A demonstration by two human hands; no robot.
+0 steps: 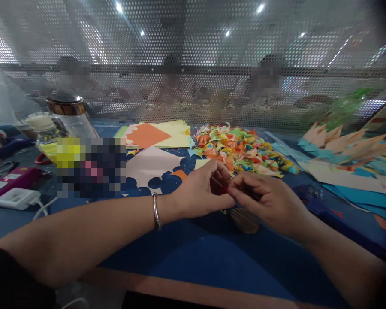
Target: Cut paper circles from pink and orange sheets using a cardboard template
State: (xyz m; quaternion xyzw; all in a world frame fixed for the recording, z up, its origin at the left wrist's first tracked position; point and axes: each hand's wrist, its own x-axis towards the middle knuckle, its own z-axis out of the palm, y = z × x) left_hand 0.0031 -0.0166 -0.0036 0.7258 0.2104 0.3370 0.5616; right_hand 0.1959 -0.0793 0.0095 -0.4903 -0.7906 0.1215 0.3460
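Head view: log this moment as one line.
left hand: curled at small red piece, grip unclear; right hand: pinching it; beyond hands: heaped paper flowers, scalloped pink paper sheet

The single view looks from the wearer's head, above the near edge of the blue table (209, 257), facing forward and slanting down across it. It sits close enough that the left hand (196, 189) and right hand (270, 201) show large above the table's middle, forearms reaching in from its near side. The wide frame also takes in the perforated screen (206, 43) rising beyond the table's far edge.
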